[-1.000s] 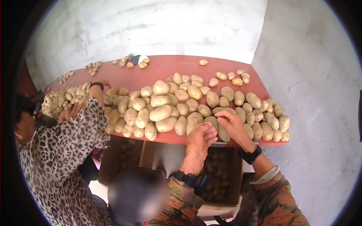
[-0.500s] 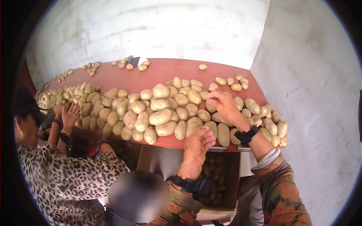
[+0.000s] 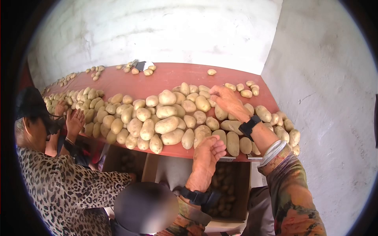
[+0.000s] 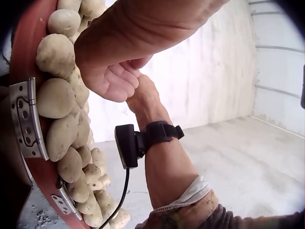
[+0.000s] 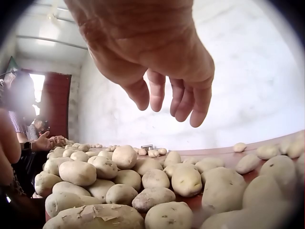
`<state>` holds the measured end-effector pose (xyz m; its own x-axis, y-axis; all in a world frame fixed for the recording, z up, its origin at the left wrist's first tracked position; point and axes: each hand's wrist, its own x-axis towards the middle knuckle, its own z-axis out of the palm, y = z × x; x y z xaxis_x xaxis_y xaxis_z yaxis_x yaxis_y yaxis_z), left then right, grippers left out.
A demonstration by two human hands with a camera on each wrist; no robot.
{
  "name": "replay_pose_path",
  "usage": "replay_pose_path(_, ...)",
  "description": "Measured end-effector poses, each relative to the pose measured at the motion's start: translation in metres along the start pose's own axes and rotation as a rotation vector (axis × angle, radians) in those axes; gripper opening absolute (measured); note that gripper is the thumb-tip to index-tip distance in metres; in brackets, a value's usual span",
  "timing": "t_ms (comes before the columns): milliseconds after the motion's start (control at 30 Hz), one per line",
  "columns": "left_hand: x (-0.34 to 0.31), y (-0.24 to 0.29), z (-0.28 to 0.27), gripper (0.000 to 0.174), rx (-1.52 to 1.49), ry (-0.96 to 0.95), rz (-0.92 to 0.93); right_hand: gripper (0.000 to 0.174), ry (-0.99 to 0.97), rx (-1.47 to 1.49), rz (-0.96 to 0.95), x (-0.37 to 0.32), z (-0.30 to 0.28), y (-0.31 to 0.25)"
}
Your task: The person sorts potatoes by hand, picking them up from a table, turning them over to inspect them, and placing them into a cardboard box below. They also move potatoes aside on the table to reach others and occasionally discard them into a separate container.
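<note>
Potatoes (image 3: 166, 124) lie heaped along the front of a red table (image 3: 179, 72). My right hand (image 3: 229, 103) hovers over the right part of the heap, its fingers pointing down with nothing between them. In the right wrist view, a gap shows between those fingertips (image 5: 198, 114) and the potatoes (image 5: 187, 180) below. My left hand (image 3: 207, 154) is at the table's front edge, palm turned inward, fingers loosely bent and holding nothing. Potatoes (image 4: 56, 98) sit right beside it in the left wrist view.
Boxes holding potatoes (image 3: 226, 188) stand beneath the table edge. On the left, a person in a leopard-print sleeve (image 3: 100, 188) works close by, and another person's hand (image 3: 75, 122) is near the heap. A few small potatoes (image 3: 246, 93) lie at the back right, near the wall (image 3: 323, 98).
My right hand has moved from the front edge farther back over the potatoes. My left hand has barely moved. The leopard-print sleeve has drawn back from the heap and down toward a box.
</note>
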<state>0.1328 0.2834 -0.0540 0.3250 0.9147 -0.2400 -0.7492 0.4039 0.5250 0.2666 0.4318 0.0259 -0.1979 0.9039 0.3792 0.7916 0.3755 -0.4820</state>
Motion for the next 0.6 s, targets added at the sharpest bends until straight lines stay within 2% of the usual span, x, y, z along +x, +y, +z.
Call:
replay_pose_path(300, -0.001, 0.002, 0.004, 0.018, -0.022, 0.033, 0.007, 0.023, -0.177, -0.227, -0.026, 0.047, 0.050, -0.008)
replay_pose_path(367, -0.001, 0.003, 0.004, 0.018, -0.041, 0.048, 0.009, 0.025, -0.332, -0.426, 0.057, 0.050, 0.064, -0.008)
replay_pose_path(600, 0.002, 0.001, 0.003, 0.017, -0.056, 0.083, 0.057, 0.025, -0.421, -0.498, -0.045, 0.073, 0.117, 0.031)
